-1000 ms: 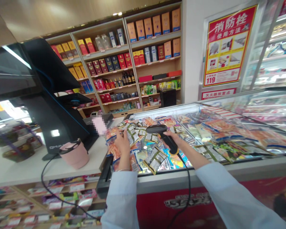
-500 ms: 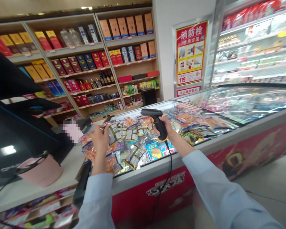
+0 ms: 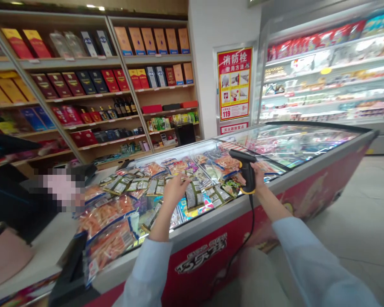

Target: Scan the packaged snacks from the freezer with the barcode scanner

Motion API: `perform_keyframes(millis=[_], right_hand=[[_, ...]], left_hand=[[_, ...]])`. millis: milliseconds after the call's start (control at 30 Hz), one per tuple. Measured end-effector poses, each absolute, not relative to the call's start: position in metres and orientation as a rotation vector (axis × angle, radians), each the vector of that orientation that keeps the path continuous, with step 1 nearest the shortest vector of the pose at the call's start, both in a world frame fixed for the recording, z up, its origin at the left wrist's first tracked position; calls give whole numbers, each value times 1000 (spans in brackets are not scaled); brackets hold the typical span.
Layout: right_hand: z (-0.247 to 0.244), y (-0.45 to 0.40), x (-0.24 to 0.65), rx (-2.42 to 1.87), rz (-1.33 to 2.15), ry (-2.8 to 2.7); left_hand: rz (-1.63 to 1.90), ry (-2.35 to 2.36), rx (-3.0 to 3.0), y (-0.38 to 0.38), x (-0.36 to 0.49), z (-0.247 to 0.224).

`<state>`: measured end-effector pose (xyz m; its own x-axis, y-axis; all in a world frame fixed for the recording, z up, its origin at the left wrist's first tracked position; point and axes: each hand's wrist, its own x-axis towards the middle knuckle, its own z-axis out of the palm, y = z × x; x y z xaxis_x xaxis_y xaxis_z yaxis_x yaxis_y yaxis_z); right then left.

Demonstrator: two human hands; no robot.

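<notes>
My right hand [image 3: 259, 178] is wrapped round the handle of a black barcode scanner [image 3: 248, 174] with yellow trim, held upright over the freezer's right part; its cable hangs down the front. My left hand [image 3: 174, 192] pinches the top edge of a green-and-white snack packet [image 3: 193, 196] over the glass top. Similar green-and-white packets [image 3: 137, 184] lie in a row to the left of that hand. Clear bags of orange-brown snacks [image 3: 110, 241] with blue edges are piled at the freezer's near left corner.
The chest freezer [image 3: 201, 217] has a grey rim and a red front. To the left stand a white counter [image 3: 48, 251], a pink container [image 3: 8, 256] and a dark screen. Shelves of boxed goods [image 3: 92, 81] line the back; a lit display cooler [image 3: 326, 76] stands at right.
My view has turned right. My left hand has moved right with a packet, from the left pile towards the freezer's middle. The scanner stays in my right hand, further right in view.
</notes>
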<state>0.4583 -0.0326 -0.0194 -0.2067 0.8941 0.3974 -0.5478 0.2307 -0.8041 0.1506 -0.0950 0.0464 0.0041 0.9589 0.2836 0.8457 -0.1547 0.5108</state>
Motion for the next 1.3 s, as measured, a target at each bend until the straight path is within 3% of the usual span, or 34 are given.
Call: perform_keyframes(millis=[200, 400, 667, 1033, 1300], right_hand=[[-36, -28, 464, -388, 1327, -1038], [-38, -28, 464, -499, 1287, -1084], [-37, -27, 460, -595, 1302, -1119], [-36, -29, 453, -698, 1364, -1135], [-9, -48, 458, -636, 1369, -1197]], left_hand=[[1181, 1696, 1832, -53, 210, 5], [1364, 1595, 2006, -32, 230, -28], [1071, 1662, 2342, -37, 252, -67], [1086, 1661, 2326, -49, 254, -58], [1515, 1621, 1945, -55, 201, -5]])
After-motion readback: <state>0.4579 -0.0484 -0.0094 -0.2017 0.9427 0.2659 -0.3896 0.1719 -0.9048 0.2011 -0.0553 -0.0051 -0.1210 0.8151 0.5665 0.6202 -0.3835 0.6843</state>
